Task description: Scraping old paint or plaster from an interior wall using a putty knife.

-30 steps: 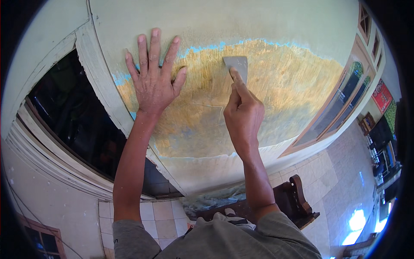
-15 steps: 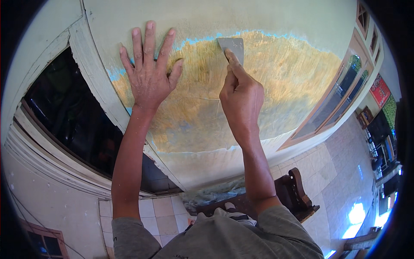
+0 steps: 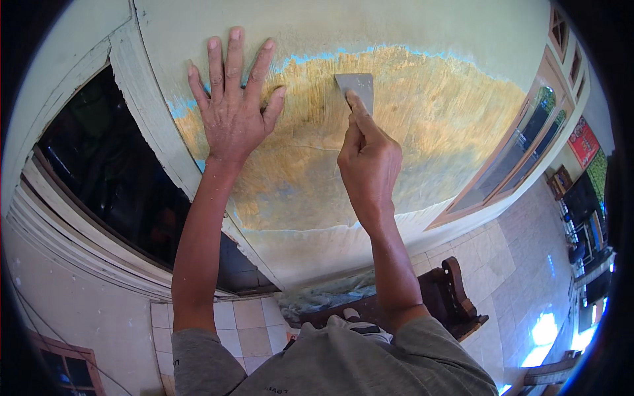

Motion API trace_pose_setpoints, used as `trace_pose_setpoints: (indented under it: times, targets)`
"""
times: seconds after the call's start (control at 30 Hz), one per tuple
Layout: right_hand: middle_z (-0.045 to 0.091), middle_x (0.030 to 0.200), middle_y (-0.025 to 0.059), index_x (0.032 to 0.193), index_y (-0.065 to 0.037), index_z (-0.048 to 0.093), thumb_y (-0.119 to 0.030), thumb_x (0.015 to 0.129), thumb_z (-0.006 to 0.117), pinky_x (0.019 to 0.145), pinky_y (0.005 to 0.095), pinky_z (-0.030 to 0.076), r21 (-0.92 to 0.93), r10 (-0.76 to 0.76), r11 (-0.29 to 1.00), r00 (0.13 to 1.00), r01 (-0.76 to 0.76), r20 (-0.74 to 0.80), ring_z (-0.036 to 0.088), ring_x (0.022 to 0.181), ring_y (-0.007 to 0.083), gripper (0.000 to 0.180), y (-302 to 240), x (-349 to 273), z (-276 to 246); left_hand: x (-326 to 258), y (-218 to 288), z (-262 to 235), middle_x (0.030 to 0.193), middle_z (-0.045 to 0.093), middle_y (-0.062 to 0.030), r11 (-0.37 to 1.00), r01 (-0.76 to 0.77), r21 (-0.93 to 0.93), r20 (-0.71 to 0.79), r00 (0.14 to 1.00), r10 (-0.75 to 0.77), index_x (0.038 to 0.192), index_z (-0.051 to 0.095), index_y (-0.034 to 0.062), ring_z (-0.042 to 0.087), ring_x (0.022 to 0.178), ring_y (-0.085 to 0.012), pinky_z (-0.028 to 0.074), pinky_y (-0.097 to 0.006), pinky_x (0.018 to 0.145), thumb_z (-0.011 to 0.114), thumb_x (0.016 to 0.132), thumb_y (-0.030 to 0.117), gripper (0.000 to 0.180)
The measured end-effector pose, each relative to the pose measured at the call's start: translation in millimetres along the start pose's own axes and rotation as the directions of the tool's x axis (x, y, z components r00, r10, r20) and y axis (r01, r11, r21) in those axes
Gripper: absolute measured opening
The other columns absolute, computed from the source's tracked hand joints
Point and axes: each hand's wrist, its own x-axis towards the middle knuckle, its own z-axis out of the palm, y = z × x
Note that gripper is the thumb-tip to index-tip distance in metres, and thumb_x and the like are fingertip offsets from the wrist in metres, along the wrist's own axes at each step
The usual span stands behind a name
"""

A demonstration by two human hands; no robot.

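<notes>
My right hand (image 3: 371, 162) grips a putty knife (image 3: 357, 88) with a wide grey blade, its index finger stretched along the blade. The blade lies over the scraped patch (image 3: 436, 112) of the wall, a little below the patch's upper edge. That patch is yellow-brown and grey, with a ragged rim of light blue paint (image 3: 295, 59). Flat against the wall, my left hand (image 3: 234, 112) has its fingers spread, the fingertips on the pale painted part (image 3: 422, 23) and the palm over the scraped area. The knife's handle is hidden in my right hand.
To the left stands a white door frame (image 3: 153, 112) with chipped paint beside a dark opening (image 3: 109, 165). A brown-framed window (image 3: 508, 158) is in the wall at right. Below me are a dark wooden bench (image 3: 456, 297) and a tiled floor (image 3: 254, 336).
The putty knife and my right hand have moved slightly down the wall, away from the blue paint edge. My left hand has shifted slightly right, still flat on the wall.
</notes>
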Motion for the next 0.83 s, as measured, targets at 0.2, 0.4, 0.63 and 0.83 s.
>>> trace_pose_setpoints:
  times: [0.2, 0.4, 0.63, 0.83]
  targets:
    - [0.058, 0.061, 0.0143, 0.13, -0.017, 0.072, -0.004, 0.091, 0.065, 0.052, 0.0432, 0.045, -0.029, -0.003, 1.0, 1.0, 0.003, -0.002, 0.059, 0.052, 0.0304, 0.042, -16.3, 18.4, -2.4, -1.2, -2.0, -0.5, 0.169, 0.028, -0.0079, 1.0, -0.005, 0.027, -0.012, 1.0, 0.005, 0.156, 0.045, 0.0321, 0.02, 0.156, -0.0346, 0.013, -0.065, 0.12, 0.058, 0.095, 0.051, 0.065]
    - [0.058, 0.061, 0.0133, 0.131, -0.018, 0.071, -0.004, 0.092, 0.064, 0.052, 0.0433, 0.045, -0.039, -0.018, 0.999, 1.0, 0.017, -0.019, 0.059, 0.052, 0.0299, 0.042, -12.2, 13.6, 1.1, 0.2, -1.8, 3.3, 0.169, 0.028, -0.008, 1.0, -0.002, 0.003, -0.002, 1.0, 0.002, 0.156, 0.045, 0.0324, 0.02, 0.156, -0.0343, 0.013, -0.065, 0.12, 0.058, 0.095, 0.051, 0.065]
    - [0.06, 0.063, 0.0132, 0.131, -0.017, 0.071, -0.005, 0.091, 0.065, 0.052, 0.0435, 0.045, -0.066, -0.045, 0.997, 0.999, 0.045, 0.012, 0.059, 0.052, 0.0297, 0.041, -9.7, 5.7, 1.4, 1.7, -3.3, 0.4, 0.169, 0.028, -0.0082, 1.0, 0.0, 0.015, -0.004, 1.0, 0.0, 0.156, 0.045, 0.0323, 0.02, 0.156, -0.0346, 0.013, -0.065, 0.12, 0.059, 0.095, 0.05, 0.065]
    - [0.063, 0.066, 0.0128, 0.135, -0.016, 0.068, -0.005, 0.091, 0.066, 0.055, 0.0448, 0.048, -0.072, 0.007, 0.997, 0.999, -0.005, 0.035, 0.064, 0.057, 0.0292, 0.046, -22.2, 20.1, -1.3, -0.7, -3.8, 4.4, 0.169, 0.027, -0.0083, 0.999, -0.01, 0.047, 0.001, 1.0, 0.01, 0.157, 0.043, 0.0329, 0.02, 0.156, -0.0343, 0.013, -0.065, 0.12, 0.059, 0.094, 0.054, 0.068]
